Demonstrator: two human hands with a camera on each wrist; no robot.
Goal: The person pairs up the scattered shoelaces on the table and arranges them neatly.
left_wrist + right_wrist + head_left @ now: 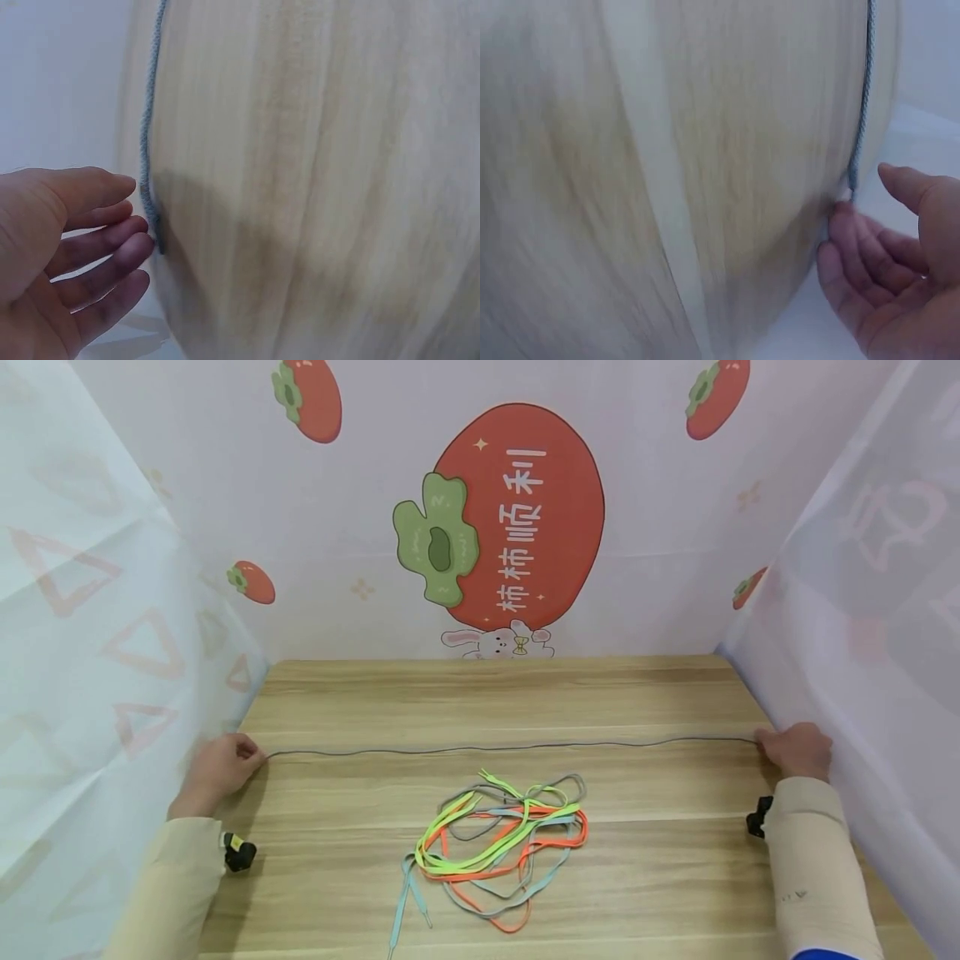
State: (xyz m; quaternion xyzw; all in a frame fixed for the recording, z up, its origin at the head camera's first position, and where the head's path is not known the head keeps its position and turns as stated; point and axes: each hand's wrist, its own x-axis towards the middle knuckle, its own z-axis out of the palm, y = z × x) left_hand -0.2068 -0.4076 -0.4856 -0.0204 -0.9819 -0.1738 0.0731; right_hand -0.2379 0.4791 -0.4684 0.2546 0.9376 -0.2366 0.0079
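Observation:
A thin grey-blue round shoelace (480,748) lies stretched nearly straight across the wooden table, from one side to the other. At its left end is my left hand (223,766). In the left wrist view the loosely bent fingers (112,251) are beside the lace end (152,202), the thumb not closed round it. My right hand (798,750) is at the other end. In the right wrist view its thumb stands apart from the fingers, and a fingertip (842,214) touches the tip of the lace (862,124).
Nearer the front of the wooden table (322,893) lies a loose tangle of flat shoelaces: neon yellow (450,866), orange (517,864), grey and light blue (401,902). White printed sheets (97,568) wall the table at the back and both sides.

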